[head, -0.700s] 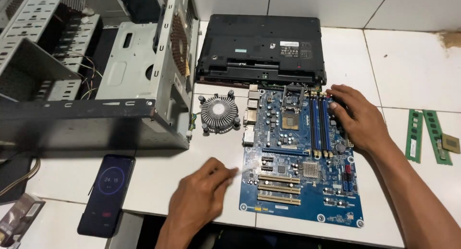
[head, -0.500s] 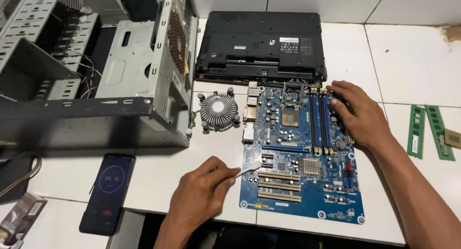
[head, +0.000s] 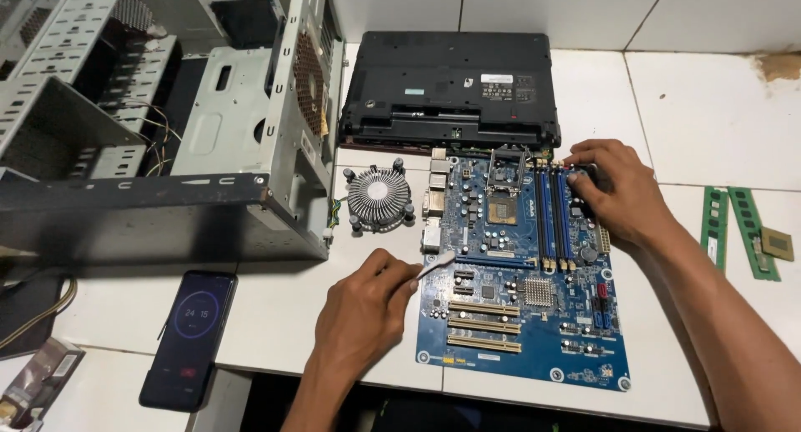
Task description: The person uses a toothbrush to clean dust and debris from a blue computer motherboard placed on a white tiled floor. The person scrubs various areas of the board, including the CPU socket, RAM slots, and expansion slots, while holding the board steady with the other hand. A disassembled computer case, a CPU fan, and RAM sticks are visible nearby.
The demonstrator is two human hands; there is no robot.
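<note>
A blue motherboard (head: 521, 303) lies flat on the white tiled surface in front of me. My left hand (head: 363, 311) is closed around a small white brush (head: 435, 263), whose head touches the board's left edge below the rear ports. My right hand (head: 622, 190) rests on the board's upper right edge, beside the blue memory slots (head: 553, 213). The open processor socket (head: 503, 200) sits between my two hands.
A round cooler with a fan (head: 380, 198) lies left of the board. An open grey computer case (head: 158, 123) fills the left side. A black laptop (head: 450, 90) lies bottom-up behind the board. Two green memory sticks (head: 734, 230) and a processor chip (head: 777, 244) lie at right. A phone (head: 190, 336) lies near the left front edge.
My left hand has moved right toward the board, bringing the brush head onto its left edge. My right hand stays on the upper right edge.
</note>
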